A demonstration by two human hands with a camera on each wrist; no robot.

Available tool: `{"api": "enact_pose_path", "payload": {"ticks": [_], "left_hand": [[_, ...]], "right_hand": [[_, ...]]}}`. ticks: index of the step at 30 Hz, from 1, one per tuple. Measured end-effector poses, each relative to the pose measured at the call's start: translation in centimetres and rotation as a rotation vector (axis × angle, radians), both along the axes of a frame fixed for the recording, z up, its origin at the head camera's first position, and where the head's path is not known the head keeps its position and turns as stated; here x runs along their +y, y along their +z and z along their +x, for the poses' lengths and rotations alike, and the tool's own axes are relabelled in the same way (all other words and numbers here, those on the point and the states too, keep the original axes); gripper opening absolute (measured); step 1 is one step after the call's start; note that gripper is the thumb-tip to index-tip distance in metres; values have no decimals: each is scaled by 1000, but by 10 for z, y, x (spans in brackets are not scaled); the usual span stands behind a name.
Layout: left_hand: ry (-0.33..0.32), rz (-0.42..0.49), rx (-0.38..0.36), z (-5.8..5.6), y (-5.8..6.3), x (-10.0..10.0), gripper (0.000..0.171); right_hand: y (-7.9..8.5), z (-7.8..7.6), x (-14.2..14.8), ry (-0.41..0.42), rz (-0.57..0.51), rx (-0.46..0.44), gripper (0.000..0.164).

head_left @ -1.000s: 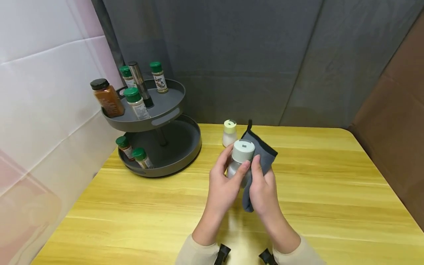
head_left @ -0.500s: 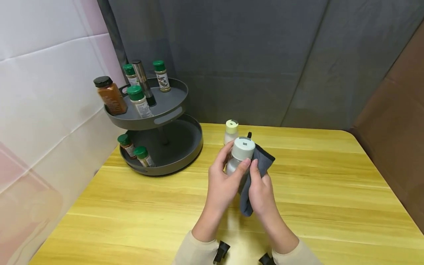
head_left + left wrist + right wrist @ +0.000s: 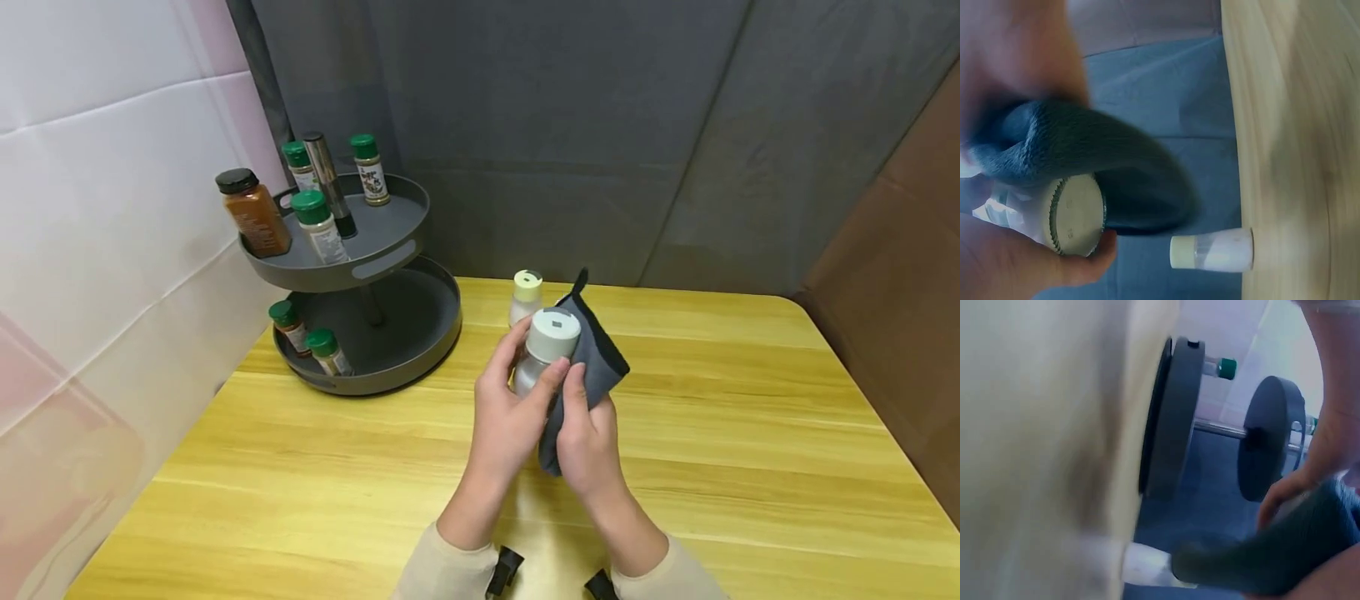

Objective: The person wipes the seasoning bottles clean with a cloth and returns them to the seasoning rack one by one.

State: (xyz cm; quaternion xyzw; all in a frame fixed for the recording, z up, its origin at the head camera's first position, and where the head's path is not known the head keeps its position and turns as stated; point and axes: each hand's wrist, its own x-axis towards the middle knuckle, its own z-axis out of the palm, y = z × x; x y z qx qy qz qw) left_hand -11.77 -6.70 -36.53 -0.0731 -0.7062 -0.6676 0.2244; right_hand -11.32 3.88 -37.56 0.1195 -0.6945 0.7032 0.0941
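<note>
My left hand (image 3: 504,417) grips a clear shaker jar with a pale grey-green cap (image 3: 553,335), its fingers round the far side and the thumb across the front. Against the jar's right side my right hand (image 3: 588,437) holds a folded grey cloth (image 3: 600,354) with black edging and a loop, thumb in front and fingers hidden behind. In the left wrist view the jar's ridged round base (image 3: 1079,215) faces the camera, with the cloth (image 3: 1085,147) draped over its side. Just beyond the hands stands a similar shaker with a yellow cap (image 3: 527,287).
A dark grey two-tier turntable (image 3: 375,379) stands at the left. Its upper tier bears several green-capped spice jars, an orange-brown jar with a black lid (image 3: 255,217) and a metallic cylinder (image 3: 327,183). Two green-capped jars (image 3: 330,354) lean on the lower tier. A grey curtain (image 3: 525,150) hangs behind the wooden table.
The cloth has shifted down, then back up along the jar's right side with the right hand. The left hand keeps its grip on the jar. The head view has turned slightly.
</note>
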Motion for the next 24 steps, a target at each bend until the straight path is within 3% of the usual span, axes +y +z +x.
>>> {"api": "enact_pose_path", "payload": {"ticks": [3,6,8,12,15,17,21,24], "left_hand": [[10,1,-12,1,1,-2,59],[6,0,-12,1,0,-2,58],[-4,-2,-2,1,-1,-1,58],[-20,-3,14,1,-4,1,57],[-19,6,18,1,-4,1,57],[-12,17,22,1,-2,1,57],[12,22,12,0,1,-1,57],[24,16,6,0,1,-2,57]], "right_hand": [[3,-1,4,39,30,-180,60],[14,-2,7,65,26,-222,64],[22,-1,9,55,5,-172,62],[32,5,6,6,-49,35,54],[28,7,1,-4,-64,165,49],[19,6,-2,5,-49,183,48],[2,6,-5,24,-16,54,48],[-1,5,-3,20,5,-67,53]]}}
